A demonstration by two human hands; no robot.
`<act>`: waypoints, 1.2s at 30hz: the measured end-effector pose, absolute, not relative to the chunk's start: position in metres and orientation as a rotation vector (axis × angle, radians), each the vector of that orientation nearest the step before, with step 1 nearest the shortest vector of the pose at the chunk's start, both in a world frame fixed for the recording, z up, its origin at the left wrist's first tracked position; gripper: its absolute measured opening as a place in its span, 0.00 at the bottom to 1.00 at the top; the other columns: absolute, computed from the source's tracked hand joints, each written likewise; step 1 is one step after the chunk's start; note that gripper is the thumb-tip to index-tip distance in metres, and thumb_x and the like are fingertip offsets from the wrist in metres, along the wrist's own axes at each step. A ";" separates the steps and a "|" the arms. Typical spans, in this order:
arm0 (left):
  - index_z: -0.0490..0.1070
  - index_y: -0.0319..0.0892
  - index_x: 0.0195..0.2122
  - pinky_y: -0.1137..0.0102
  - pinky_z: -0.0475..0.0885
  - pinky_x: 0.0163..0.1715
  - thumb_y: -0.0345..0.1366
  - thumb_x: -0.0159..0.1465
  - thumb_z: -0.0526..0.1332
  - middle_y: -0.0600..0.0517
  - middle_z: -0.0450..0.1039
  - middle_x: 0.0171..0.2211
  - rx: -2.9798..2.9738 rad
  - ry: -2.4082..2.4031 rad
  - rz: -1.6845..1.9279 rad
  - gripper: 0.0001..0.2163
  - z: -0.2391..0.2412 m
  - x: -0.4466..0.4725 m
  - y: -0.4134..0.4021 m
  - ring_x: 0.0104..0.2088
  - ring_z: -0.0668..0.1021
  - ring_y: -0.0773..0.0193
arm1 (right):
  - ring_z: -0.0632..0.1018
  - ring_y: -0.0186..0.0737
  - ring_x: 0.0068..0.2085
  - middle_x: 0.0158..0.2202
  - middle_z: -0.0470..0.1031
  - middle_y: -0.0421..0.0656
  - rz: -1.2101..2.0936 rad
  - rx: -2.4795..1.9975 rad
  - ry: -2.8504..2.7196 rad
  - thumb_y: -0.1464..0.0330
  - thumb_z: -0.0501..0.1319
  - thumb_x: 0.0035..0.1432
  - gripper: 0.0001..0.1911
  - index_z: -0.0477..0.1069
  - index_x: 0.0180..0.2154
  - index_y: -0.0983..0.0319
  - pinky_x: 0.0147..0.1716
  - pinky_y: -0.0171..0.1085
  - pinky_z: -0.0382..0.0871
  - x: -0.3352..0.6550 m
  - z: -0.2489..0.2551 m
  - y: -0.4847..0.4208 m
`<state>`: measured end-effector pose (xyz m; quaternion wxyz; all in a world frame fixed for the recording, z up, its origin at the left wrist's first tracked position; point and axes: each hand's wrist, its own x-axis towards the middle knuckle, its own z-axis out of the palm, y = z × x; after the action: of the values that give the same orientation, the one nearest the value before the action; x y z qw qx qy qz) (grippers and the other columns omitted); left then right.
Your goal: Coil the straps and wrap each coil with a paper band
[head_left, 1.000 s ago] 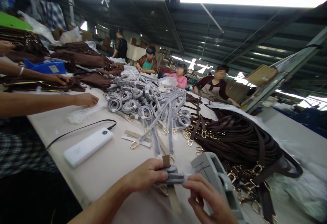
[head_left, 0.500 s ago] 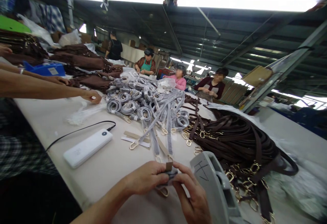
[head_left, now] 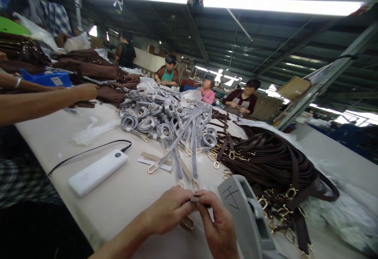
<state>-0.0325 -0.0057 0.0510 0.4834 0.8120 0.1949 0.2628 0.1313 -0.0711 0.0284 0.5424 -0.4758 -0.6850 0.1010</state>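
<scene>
My left hand (head_left: 169, 210) and my right hand (head_left: 217, 227) meet at the near edge of the table (head_left: 126, 192), both pinched on a small rolled, grey-wrapped strap (head_left: 196, 198). A gold clasp (head_left: 187, 223) hangs below it. A grey tape dispenser (head_left: 245, 215) stands just right of my right hand. Beyond my hands lies a heap of grey-wrapped straps (head_left: 168, 123), some coiled, some stretched toward me. A big pile of dark brown straps with gold hardware (head_left: 274, 168) spreads to the right.
A white power bank (head_left: 96, 172) with a black cable lies at the left. A co-worker's arms (head_left: 44, 99) reach in from the left toward brown bags (head_left: 88, 68) and a blue tray (head_left: 47, 79). Crumpled clear plastic (head_left: 91, 131) lies nearby. Three people sit at the far end.
My right hand has moved left from the tape dispenser and closed onto the rolled strap beside my left hand. The co-worker's nearer hand has drawn back from the plastic toward the brown bags.
</scene>
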 end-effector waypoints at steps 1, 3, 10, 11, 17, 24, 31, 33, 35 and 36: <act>0.74 0.40 0.35 0.69 0.68 0.44 0.43 0.69 0.51 0.52 0.73 0.34 1.949 0.464 0.647 0.16 0.053 -0.032 -0.006 0.37 0.73 0.60 | 0.80 0.38 0.36 0.33 0.78 0.40 0.280 -1.159 -1.609 0.71 0.60 0.62 0.05 0.72 0.33 0.59 0.36 0.30 0.75 0.131 0.029 -0.071; 0.75 0.40 0.38 0.69 0.69 0.45 0.45 0.70 0.51 0.51 0.74 0.37 1.882 0.427 0.648 0.17 0.055 -0.032 -0.008 0.40 0.73 0.58 | 0.79 0.37 0.32 0.30 0.78 0.39 0.347 -1.233 -1.569 0.70 0.62 0.60 0.02 0.73 0.37 0.59 0.32 0.29 0.75 0.132 0.032 -0.071; 0.77 0.40 0.37 0.69 0.70 0.42 0.34 0.64 0.55 0.52 0.75 0.34 1.840 0.552 0.596 0.11 0.049 -0.030 -0.007 0.37 0.74 0.59 | 0.80 0.40 0.37 0.36 0.81 0.40 0.212 -1.282 -1.798 0.70 0.62 0.61 0.08 0.77 0.42 0.56 0.37 0.34 0.74 0.141 0.041 -0.070; 0.78 0.40 0.37 0.69 0.69 0.42 0.32 0.63 0.55 0.52 0.76 0.34 1.850 0.581 0.600 0.11 0.047 -0.029 -0.007 0.38 0.75 0.59 | 0.79 0.41 0.38 0.37 0.81 0.40 0.170 -1.265 -1.846 0.70 0.62 0.62 0.09 0.77 0.43 0.54 0.38 0.35 0.73 0.142 0.043 -0.071; 0.77 0.41 0.36 0.71 0.68 0.39 0.33 0.64 0.55 0.53 0.75 0.32 1.925 0.640 0.595 0.11 0.048 -0.026 -0.007 0.36 0.75 0.60 | 0.78 0.40 0.35 0.33 0.80 0.38 0.009 -1.196 -1.897 0.72 0.57 0.66 0.09 0.76 0.41 0.54 0.35 0.36 0.69 0.143 0.045 -0.068; 0.73 0.42 0.34 0.70 0.65 0.38 0.38 0.67 0.51 0.53 0.72 0.32 2.003 0.669 0.553 0.12 0.057 -0.026 -0.008 0.34 0.72 0.61 | 0.76 0.41 0.32 0.29 0.78 0.40 -0.221 -1.153 -1.926 0.76 0.54 0.64 0.12 0.75 0.39 0.57 0.33 0.39 0.63 0.137 0.046 -0.062; 0.65 0.42 0.28 0.73 0.63 0.34 0.34 0.61 0.51 0.56 0.60 0.27 1.700 0.424 0.484 0.07 0.054 -0.036 -0.009 0.31 0.64 0.65 | 0.77 0.39 0.30 0.33 0.81 0.43 -0.290 -0.971 -2.071 0.79 0.55 0.61 0.14 0.74 0.42 0.59 0.31 0.37 0.69 0.139 0.056 -0.070; 0.63 0.42 0.27 0.73 0.62 0.33 0.36 0.62 0.51 0.56 0.58 0.26 1.657 0.425 0.481 0.08 0.051 -0.038 -0.009 0.30 0.64 0.65 | 0.78 0.39 0.32 0.36 0.82 0.44 -0.279 -0.948 -2.105 0.80 0.56 0.61 0.15 0.74 0.44 0.60 0.32 0.36 0.72 0.141 0.056 -0.072; 0.62 0.42 0.26 0.73 0.61 0.30 0.38 0.63 0.51 0.57 0.56 0.25 1.611 0.430 0.468 0.09 0.050 -0.039 -0.010 0.29 0.63 0.66 | 0.80 0.39 0.34 0.37 0.82 0.45 -0.251 -0.933 -2.126 0.80 0.56 0.61 0.16 0.74 0.45 0.60 0.33 0.35 0.74 0.142 0.056 -0.073; 0.62 0.42 0.26 0.72 0.60 0.29 0.38 0.63 0.52 0.57 0.56 0.25 1.588 0.433 0.464 0.10 0.050 -0.039 -0.010 0.28 0.62 0.66 | 0.80 0.39 0.35 0.38 0.82 0.45 -0.235 -0.928 -2.131 0.79 0.56 0.61 0.16 0.74 0.46 0.59 0.34 0.35 0.75 0.142 0.056 -0.074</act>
<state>-0.0392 -0.0100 0.0495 0.6560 0.7008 0.1912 0.2048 0.1419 -0.0737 0.0563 0.3921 -0.3653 -0.8392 -0.0926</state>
